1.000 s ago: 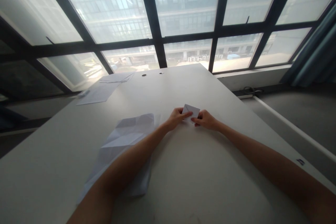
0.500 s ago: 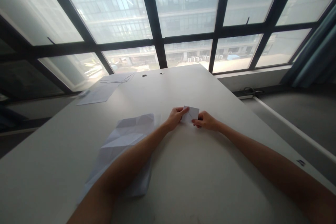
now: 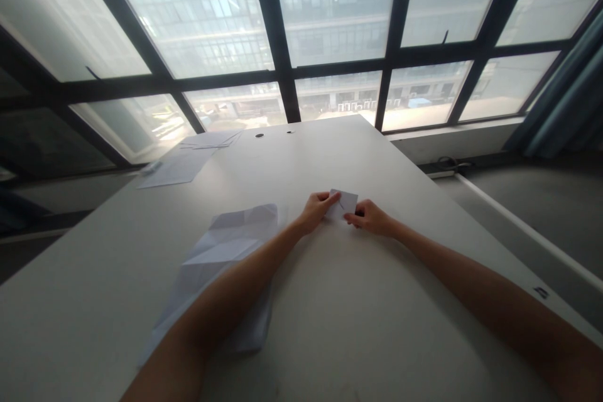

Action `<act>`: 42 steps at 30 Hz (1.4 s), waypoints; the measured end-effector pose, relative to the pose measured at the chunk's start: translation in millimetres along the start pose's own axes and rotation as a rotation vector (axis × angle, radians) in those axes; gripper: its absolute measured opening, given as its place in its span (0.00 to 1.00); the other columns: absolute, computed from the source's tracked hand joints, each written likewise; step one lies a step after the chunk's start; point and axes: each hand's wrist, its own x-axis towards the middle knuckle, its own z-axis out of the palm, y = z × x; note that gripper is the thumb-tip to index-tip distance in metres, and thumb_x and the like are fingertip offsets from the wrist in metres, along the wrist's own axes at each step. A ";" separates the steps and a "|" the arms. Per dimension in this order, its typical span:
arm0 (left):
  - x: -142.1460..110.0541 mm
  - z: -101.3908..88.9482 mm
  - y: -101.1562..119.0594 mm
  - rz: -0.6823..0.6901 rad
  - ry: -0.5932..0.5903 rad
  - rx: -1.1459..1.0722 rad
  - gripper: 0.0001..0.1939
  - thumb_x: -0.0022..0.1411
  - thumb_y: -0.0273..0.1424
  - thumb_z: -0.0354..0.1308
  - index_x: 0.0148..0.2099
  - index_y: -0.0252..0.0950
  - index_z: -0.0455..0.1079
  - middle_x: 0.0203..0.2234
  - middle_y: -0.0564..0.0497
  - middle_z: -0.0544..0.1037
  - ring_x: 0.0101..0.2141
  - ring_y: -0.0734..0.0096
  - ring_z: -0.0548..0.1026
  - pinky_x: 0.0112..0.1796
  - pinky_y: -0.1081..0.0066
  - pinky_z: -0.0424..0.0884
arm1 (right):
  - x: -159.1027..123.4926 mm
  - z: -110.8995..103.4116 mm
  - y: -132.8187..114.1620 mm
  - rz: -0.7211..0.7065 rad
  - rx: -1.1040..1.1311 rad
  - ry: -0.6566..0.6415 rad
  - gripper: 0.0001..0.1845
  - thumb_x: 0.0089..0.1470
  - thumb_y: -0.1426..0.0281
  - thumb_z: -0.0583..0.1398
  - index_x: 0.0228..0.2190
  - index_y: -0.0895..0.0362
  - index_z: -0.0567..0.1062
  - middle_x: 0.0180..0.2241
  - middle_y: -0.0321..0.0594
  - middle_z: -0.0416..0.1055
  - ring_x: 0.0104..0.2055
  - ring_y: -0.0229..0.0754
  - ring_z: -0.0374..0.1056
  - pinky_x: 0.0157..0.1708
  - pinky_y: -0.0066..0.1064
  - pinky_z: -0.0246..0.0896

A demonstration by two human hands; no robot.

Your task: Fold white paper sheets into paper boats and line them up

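A small folded piece of white paper (image 3: 347,201), roughly square with a crease line across its face, is held between my two hands just above the table. My left hand (image 3: 316,211) grips its left side, the thumb pressed over the upper left part. At the lower right corner, my right hand (image 3: 371,217) pinches the paper between thumb and fingers. The fingers behind the paper are mostly hidden. Partly beneath my left forearm lies a large creased sheet of white paper (image 3: 226,252).
The white table (image 3: 339,308) reaches toward the windows. Flat white sheets (image 3: 172,168) lie at its far left. Two cable holes (image 3: 259,135) show near the far edge. A small dark mark or label (image 3: 541,293) sits by the right edge. A blue curtain (image 3: 560,88) hangs at right.
My left thumb has shifted up and left on the folded paper, and the paper has turned slightly, showing a different crease position. My right hand stays nearly in place.
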 end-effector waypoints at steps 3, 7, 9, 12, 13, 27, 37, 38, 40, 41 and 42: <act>-0.8 -0.6 1.9 0.005 -0.041 0.053 0.27 0.51 0.51 0.67 0.31 0.27 0.76 0.23 0.49 0.74 0.23 0.75 0.67 0.25 0.75 0.60 | 1.0 1.5 2.1 -0.016 0.014 0.036 0.16 0.51 0.61 0.61 0.21 0.61 0.75 0.18 0.38 0.70 0.19 0.34 0.61 0.21 0.25 0.53; -1.6 -1.6 2.6 0.010 -0.088 0.116 0.28 0.49 0.51 0.68 0.34 0.26 0.78 0.24 0.48 0.75 0.24 0.73 0.69 0.27 0.74 0.61 | 1.8 2.9 5.1 -0.032 0.025 0.054 0.16 0.50 0.61 0.61 0.21 0.61 0.75 0.18 0.38 0.70 0.19 0.34 0.61 0.21 0.25 0.53; -2.3 -1.9 3.0 0.017 -0.106 0.124 0.28 0.49 0.51 0.68 0.34 0.26 0.78 0.24 0.48 0.75 0.25 0.73 0.69 0.27 0.74 0.61 | 2.1 2.8 5.4 -0.033 0.030 0.056 0.16 0.50 0.61 0.61 0.21 0.61 0.75 0.18 0.38 0.70 0.20 0.34 0.61 0.21 0.25 0.53; -3.5 -2.5 3.2 0.024 -0.123 0.149 0.27 0.50 0.50 0.67 0.33 0.26 0.77 0.22 0.50 0.73 0.23 0.75 0.67 0.26 0.74 0.60 | 2.9 1.6 4.8 -0.024 0.039 0.082 0.18 0.51 0.58 0.61 0.20 0.60 0.73 0.18 0.38 0.68 0.20 0.34 0.60 0.21 0.25 0.52; -3.7 -2.8 2.9 0.023 -0.136 0.166 0.27 0.51 0.50 0.67 0.33 0.26 0.77 0.22 0.50 0.73 0.23 0.76 0.66 0.25 0.75 0.59 | 3.2 1.0 4.6 -0.018 0.043 0.099 0.20 0.51 0.57 0.60 0.19 0.60 0.72 0.17 0.37 0.67 0.19 0.34 0.59 0.20 0.25 0.51; 0.1 -7.9 -1.3 0.023 -0.431 0.414 0.28 0.53 0.54 0.63 0.22 0.32 0.66 0.16 0.57 0.59 0.19 0.81 0.54 0.21 0.75 0.47 | 6.2 -3.3 2.3 -0.109 0.033 0.106 0.21 0.53 0.56 0.58 0.18 0.57 0.65 0.19 0.31 0.55 0.23 0.34 0.50 0.23 0.27 0.44; 1.5 -9.3 -2.7 0.056 -0.463 0.503 0.31 0.56 0.57 0.58 0.21 0.34 0.61 0.16 0.57 0.54 0.19 0.80 0.51 0.21 0.73 0.44 | 6.2 -3.3 1.3 -0.113 -0.019 0.082 0.21 0.53 0.56 0.56 0.18 0.57 0.64 0.19 0.31 0.54 0.24 0.34 0.50 0.23 0.27 0.44; 1.0 -9.2 -2.4 0.065 -0.476 0.509 0.31 0.56 0.57 0.58 0.21 0.33 0.61 0.16 0.57 0.54 0.20 0.80 0.51 0.21 0.73 0.44 | 6.1 -3.3 1.0 -0.117 -0.029 0.084 0.21 0.53 0.56 0.56 0.17 0.57 0.63 0.18 0.31 0.54 0.23 0.34 0.49 0.23 0.28 0.43; 0.3 -8.5 -2.6 0.081 -0.489 0.518 0.29 0.57 0.55 0.58 0.22 0.33 0.62 0.17 0.57 0.54 0.20 0.80 0.51 0.21 0.74 0.44 | 5.9 -3.3 0.8 -0.115 -0.037 0.087 0.21 0.53 0.57 0.57 0.16 0.56 0.61 0.18 0.30 0.52 0.23 0.33 0.48 0.23 0.28 0.41; 0.1 -8.0 -2.9 0.087 -0.490 0.520 0.29 0.57 0.55 0.58 0.22 0.33 0.62 0.17 0.58 0.54 0.20 0.80 0.51 0.21 0.74 0.44 | 5.8 -3.3 0.8 -0.112 -0.035 0.089 0.22 0.53 0.57 0.57 0.16 0.56 0.60 0.18 0.30 0.50 0.23 0.33 0.47 0.22 0.28 0.41; 0.0 -7.5 -3.2 0.091 -0.489 0.520 0.29 0.58 0.54 0.58 0.23 0.33 0.63 0.17 0.58 0.55 0.20 0.80 0.52 0.21 0.74 0.45 | 5.6 -3.4 0.9 -0.110 -0.031 0.090 0.22 0.53 0.57 0.57 0.16 0.56 0.60 0.17 0.30 0.50 0.23 0.33 0.46 0.22 0.28 0.41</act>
